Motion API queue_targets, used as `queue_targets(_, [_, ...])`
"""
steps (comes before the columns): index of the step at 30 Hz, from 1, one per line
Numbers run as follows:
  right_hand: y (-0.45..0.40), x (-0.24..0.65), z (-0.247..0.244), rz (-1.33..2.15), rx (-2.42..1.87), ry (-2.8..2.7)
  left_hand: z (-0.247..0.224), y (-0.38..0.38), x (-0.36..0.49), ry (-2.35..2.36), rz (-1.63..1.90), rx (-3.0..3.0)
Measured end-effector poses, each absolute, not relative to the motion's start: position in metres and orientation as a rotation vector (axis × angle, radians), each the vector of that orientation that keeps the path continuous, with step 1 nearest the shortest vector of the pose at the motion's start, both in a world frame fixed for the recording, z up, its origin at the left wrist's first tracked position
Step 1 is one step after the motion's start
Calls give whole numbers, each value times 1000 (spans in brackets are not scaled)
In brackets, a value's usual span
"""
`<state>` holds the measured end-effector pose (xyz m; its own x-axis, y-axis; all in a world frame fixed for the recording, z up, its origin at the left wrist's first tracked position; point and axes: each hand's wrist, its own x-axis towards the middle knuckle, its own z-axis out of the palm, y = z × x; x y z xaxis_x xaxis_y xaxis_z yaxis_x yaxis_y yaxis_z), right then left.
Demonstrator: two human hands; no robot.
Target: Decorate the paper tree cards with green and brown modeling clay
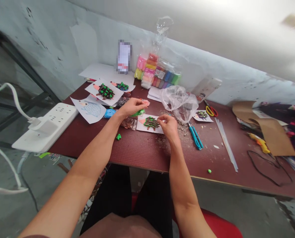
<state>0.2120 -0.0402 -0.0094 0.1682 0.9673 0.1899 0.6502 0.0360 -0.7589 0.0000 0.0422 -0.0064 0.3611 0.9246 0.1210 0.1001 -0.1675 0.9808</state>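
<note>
My left hand [132, 107] is closed around a small clear packet of green modelling clay [138, 113], above the table. Under and beside it lies a white card [157, 129] with a hedgehog [151, 122] of brown sticks and green clay, its head pink. At the card's right end my right hand [169, 126] is in a pinch, fingertips at the hedgehog's spines; whatever is between them is too small to make out. A packet of brown clay [129, 123] lies left of the card, and a green clay lump [118, 137] sits nearer me.
Finished hedgehog cards [105, 90] and a blue drawing [90, 109] lie left, by a white power strip [49, 127]. Behind are bagged coloured clays [159, 74] and a crumpled plastic bag [181, 100]. Rightward lie a teal cutter [195, 136], scissors [211, 109], glue sticks [226, 145] and a glue gun [259, 142].
</note>
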Motion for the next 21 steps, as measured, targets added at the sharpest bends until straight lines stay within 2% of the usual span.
queue_targets(21, [-39, 211, -15, 381, -1766, -1775, 2, 39, 1, 893, 984, 1497])
